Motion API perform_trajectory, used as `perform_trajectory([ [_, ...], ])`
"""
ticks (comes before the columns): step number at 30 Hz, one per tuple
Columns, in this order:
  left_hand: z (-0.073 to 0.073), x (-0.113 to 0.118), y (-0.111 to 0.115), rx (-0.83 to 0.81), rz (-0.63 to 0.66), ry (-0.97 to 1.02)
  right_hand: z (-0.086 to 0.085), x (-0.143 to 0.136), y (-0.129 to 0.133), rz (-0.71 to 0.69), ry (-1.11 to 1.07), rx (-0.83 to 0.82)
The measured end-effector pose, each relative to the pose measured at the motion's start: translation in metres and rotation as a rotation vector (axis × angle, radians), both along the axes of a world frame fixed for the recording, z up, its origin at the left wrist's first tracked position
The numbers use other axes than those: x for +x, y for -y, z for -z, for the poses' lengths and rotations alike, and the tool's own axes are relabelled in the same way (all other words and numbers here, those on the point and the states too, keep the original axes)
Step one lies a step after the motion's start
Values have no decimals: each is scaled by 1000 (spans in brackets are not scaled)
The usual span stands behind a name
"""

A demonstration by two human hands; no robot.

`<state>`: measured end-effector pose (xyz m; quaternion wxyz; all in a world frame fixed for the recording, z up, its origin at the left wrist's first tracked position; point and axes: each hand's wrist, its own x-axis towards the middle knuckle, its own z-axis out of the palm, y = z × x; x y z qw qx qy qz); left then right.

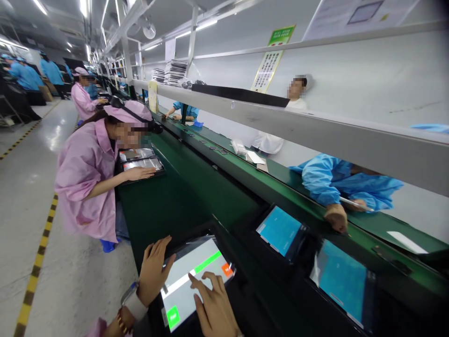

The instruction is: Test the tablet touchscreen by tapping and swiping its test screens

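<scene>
In front of me on the bench lies a tablet [182,299] with a lit, mostly white screen. A green bar and a white bar cross the screen, with an orange box at its right and a green box at its lower left. My left hand [154,271], with a watch on the wrist, rests at the tablet's upper left edge, fingers stretched out. Over the screen is my right hand [215,304], fingers apart, the index finger pointing at the bars. Whether that fingertip touches the glass I cannot tell.
Two tablets with blue screens, one nearer the back [280,229] and one at the right [342,276], lie on dark mats. A co-worker in pink [91,173] leans over tablets at the left. Across the bench are a co-worker's blue sleeves [322,178] beneath a long metal rail [280,121].
</scene>
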<state>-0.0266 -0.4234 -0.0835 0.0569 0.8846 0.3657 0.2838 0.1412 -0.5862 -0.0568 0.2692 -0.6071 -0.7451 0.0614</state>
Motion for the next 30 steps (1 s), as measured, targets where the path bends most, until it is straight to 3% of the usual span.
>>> perform_trajectory([
  [2, 0, 0, 0, -20, 0, -3, 17, -16, -3, -41, -41, 160],
  [5, 0, 0, 0, -50, -2, -7, 46, -42, -8, -65, -113, 583],
  [6, 0, 0, 0, -56, -3, -9, 51, -46, -8, -62, -104, 625],
  [8, 0, 0, -1, -52, -7, -8, 48, -43, -6, -134, -53, 518],
  [10, 1, 0, -1, -41, -7, -6, 32, -26, 1, -185, -55, 338],
  [14, 2, 0, 0, -37, -10, 4, 1, 12, 15, -10, -172, 190],
  [18, 1, 2, -1, -72, -11, 8, -2, 10, 14, 104, -137, 187],
  [24, 5, -7, 3, -131, -1, 133, -2, -18, 1, -116, 183, 400],
  [26, 5, -18, 22, -203, 124, 131, -3, -3, 2, -5, 257, 368],
  [28, 4, -31, 52, -266, 447, 9, 1, 28, 11, 256, 210, 269],
  [30, 4, -44, 87, -261, 684, -47, 11, 69, 25, 568, 138, 183],
])
